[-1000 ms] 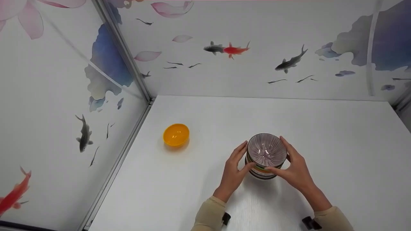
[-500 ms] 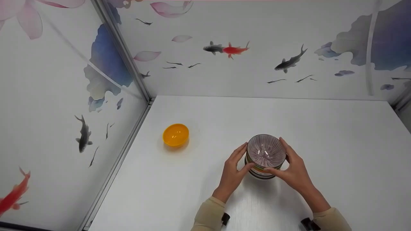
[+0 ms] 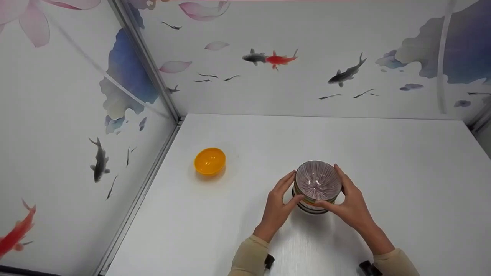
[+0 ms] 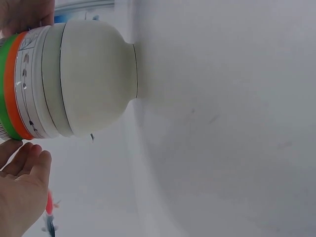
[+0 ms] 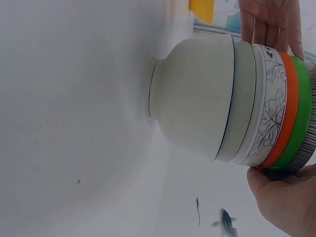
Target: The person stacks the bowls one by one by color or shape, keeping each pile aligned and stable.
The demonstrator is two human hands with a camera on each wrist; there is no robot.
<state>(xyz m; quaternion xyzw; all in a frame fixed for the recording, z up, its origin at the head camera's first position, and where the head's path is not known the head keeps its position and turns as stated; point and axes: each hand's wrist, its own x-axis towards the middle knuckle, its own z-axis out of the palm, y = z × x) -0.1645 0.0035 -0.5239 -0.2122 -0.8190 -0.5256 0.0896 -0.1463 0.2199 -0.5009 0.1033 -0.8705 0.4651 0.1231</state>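
A stack of nested bowls (image 3: 318, 180) stands upright on the white table, its top bowl showing a purple-grey striped inside. Seen from the side in the left wrist view, green (image 4: 7, 89) and orange (image 4: 14, 86) bands lie below the top bowl, over a leaf-patterned bowl (image 4: 28, 81) and a plain cream bowl (image 4: 94, 79) at the bottom. My left hand (image 3: 279, 203) holds the stack's upper part from the left, thumb toward the front. From the right, my right hand (image 3: 351, 203) grips the same upper bowls, its thumb across the near side.
An orange-yellow bowl (image 3: 210, 161) sits alone on the table (image 3: 184, 230), left of the stack. White panels (image 3: 284, 92) printed with fish and petals rise at the back and left, joined by a metal corner post (image 3: 149, 57).
The top bowl and my right hand have shifted very slightly down and left in the head view. Both hands keep their hold, and the orange-yellow bowl stays in place.
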